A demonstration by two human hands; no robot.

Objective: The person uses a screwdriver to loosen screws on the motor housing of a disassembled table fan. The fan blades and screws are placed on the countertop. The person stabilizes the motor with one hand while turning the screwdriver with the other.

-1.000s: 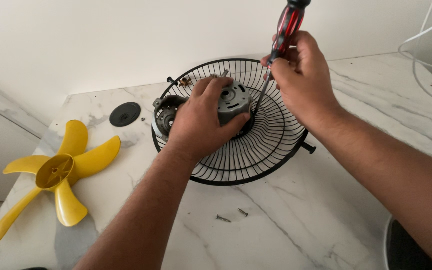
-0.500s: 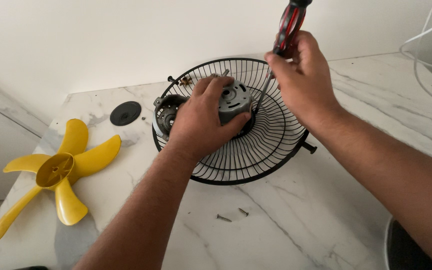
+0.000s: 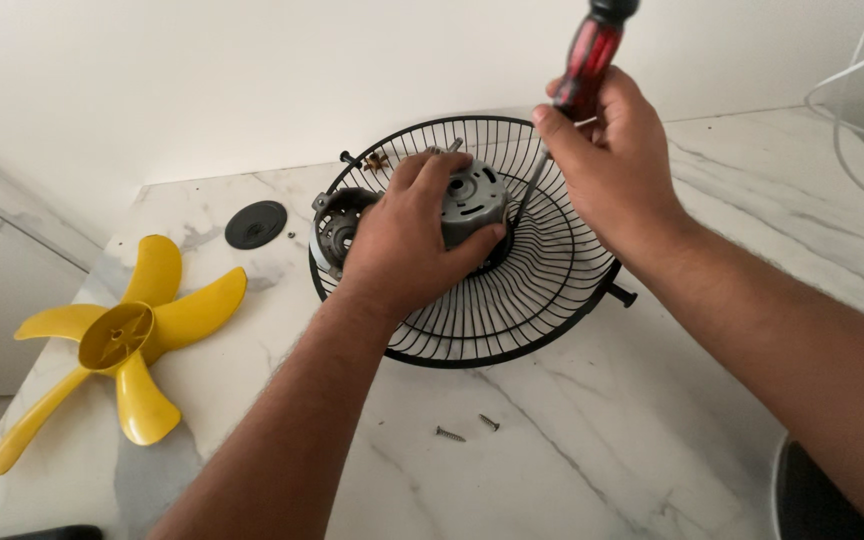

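Head view: left hand [image 3: 407,245] clamps the grey fan motor [image 3: 472,200] at the centre of the black wire guard [image 3: 542,290], which lies on the marble desk [image 3: 652,420] toward its back edge. Right hand [image 3: 607,165] is wrapped round the red-and-black screwdriver [image 3: 584,60], shaft angled down to the motor's right side; tip contact hidden. Best kept axial with firm down-pressure, motor pinned so the guard can't spin. Two loose screws [image 3: 467,430] sit near the front edge, yellow blade [image 3: 117,340] at the left edge, black cap [image 3: 255,223] back left.
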